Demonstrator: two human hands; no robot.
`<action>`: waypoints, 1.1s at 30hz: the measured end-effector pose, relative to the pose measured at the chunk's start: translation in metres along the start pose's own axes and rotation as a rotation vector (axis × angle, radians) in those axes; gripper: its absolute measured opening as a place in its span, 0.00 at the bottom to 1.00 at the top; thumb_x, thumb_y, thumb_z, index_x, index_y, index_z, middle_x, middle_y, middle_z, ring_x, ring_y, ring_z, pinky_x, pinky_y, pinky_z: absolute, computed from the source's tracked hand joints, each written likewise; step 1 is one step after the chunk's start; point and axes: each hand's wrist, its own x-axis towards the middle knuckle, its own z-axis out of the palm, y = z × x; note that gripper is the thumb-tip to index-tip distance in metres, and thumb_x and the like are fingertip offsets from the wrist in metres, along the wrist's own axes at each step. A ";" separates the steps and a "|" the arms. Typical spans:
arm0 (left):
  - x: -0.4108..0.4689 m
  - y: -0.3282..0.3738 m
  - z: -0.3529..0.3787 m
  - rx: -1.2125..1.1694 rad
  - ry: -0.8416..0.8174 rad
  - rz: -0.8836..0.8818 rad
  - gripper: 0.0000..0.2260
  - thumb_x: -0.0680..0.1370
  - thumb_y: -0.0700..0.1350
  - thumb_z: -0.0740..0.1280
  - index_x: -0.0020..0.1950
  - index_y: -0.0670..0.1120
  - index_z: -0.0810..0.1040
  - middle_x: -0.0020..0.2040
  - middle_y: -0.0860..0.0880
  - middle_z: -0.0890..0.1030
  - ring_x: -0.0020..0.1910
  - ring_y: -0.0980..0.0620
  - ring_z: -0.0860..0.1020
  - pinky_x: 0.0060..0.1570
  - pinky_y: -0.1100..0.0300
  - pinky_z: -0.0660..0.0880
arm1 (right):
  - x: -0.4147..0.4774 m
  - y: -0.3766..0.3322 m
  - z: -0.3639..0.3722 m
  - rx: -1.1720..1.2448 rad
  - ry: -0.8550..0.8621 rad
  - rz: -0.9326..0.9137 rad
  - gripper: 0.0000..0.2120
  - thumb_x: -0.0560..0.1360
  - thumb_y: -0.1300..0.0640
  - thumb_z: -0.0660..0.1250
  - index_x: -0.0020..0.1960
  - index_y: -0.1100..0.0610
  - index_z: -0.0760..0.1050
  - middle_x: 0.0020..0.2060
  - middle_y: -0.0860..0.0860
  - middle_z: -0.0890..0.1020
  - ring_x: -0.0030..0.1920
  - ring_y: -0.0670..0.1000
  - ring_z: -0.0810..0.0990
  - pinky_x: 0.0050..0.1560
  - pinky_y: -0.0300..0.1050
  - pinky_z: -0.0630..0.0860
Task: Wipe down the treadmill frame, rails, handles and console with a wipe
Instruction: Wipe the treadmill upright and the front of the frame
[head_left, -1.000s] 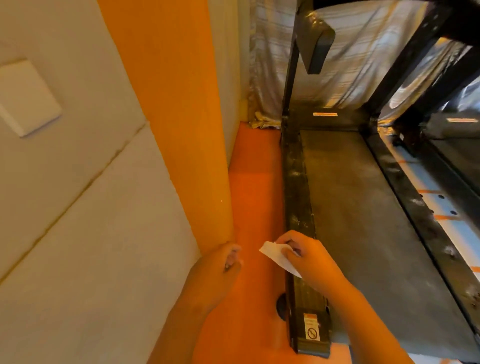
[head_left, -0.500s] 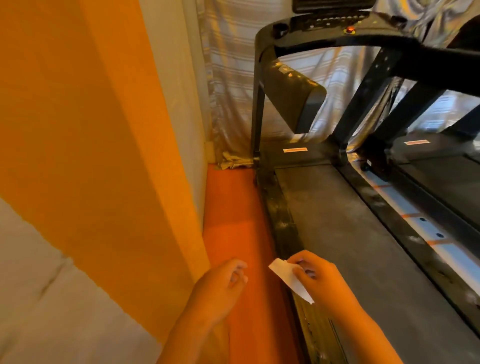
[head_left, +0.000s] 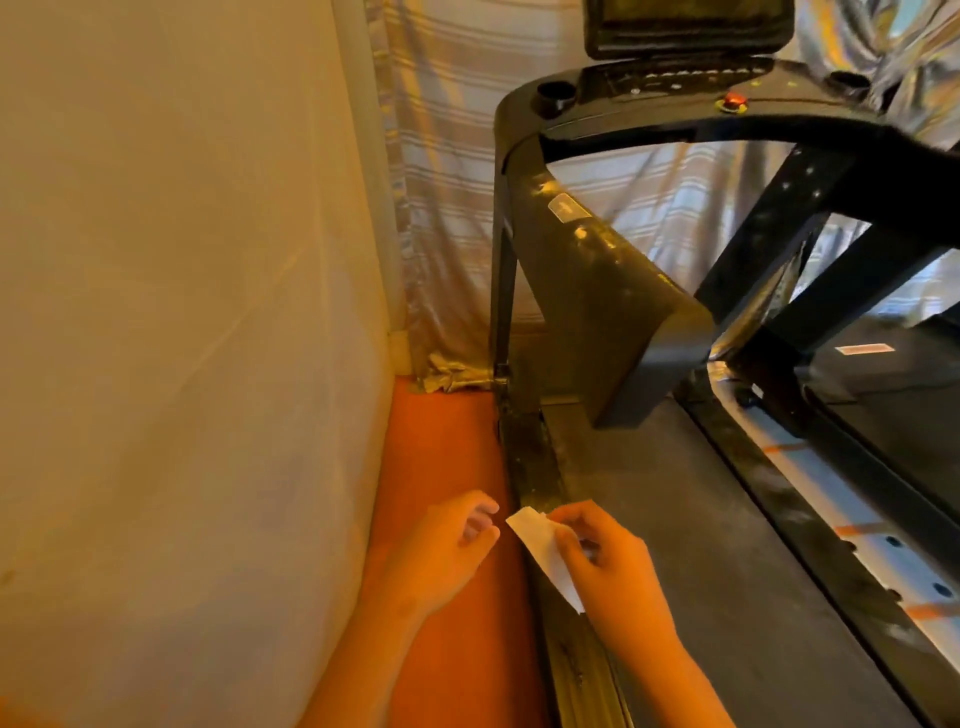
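A black treadmill fills the right side, with its grey belt (head_left: 691, 519), its dusty left side rail (head_left: 535, 467), a broad left handle arm (head_left: 597, 291) and the console (head_left: 675, 83) with a red stop button on top. My right hand (head_left: 605, 558) pinches a small folded white wipe (head_left: 543, 548) just above the left side rail. My left hand (head_left: 449, 545) hovers over the orange floor beside the rail, fingers loosely curled, holding nothing, a short gap from the wipe.
A pale wall (head_left: 182, 338) stands close on the left. A narrow strip of orange floor (head_left: 447, 441) runs between wall and treadmill. A striped shiny curtain (head_left: 447, 208) hangs behind. A second treadmill (head_left: 893, 395) sits at the right.
The view has tilted upward, bringing the console and handle arm into sight. Both hands have moved forward along the left rail and stay close together, the wipe still in my right hand.
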 end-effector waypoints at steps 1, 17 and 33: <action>0.017 0.001 -0.008 -0.022 0.032 -0.009 0.10 0.80 0.51 0.63 0.61 0.57 0.74 0.55 0.57 0.77 0.51 0.62 0.76 0.49 0.69 0.73 | 0.020 -0.001 0.001 0.011 -0.004 0.006 0.10 0.79 0.55 0.63 0.46 0.39 0.72 0.39 0.38 0.78 0.42 0.43 0.80 0.41 0.34 0.75; 0.301 -0.068 -0.074 -0.134 -0.077 -0.012 0.10 0.80 0.39 0.64 0.57 0.52 0.75 0.50 0.54 0.79 0.51 0.54 0.78 0.52 0.57 0.77 | 0.274 -0.013 0.093 0.021 -0.082 0.021 0.06 0.79 0.51 0.63 0.52 0.41 0.75 0.43 0.41 0.81 0.45 0.42 0.80 0.48 0.47 0.79; 0.623 -0.182 -0.216 -0.067 -0.261 0.040 0.09 0.80 0.51 0.63 0.60 0.60 0.73 0.55 0.60 0.77 0.54 0.64 0.75 0.43 0.74 0.70 | 0.640 -0.038 0.180 0.033 0.121 0.151 0.09 0.78 0.53 0.65 0.58 0.50 0.78 0.50 0.44 0.82 0.51 0.43 0.80 0.51 0.34 0.76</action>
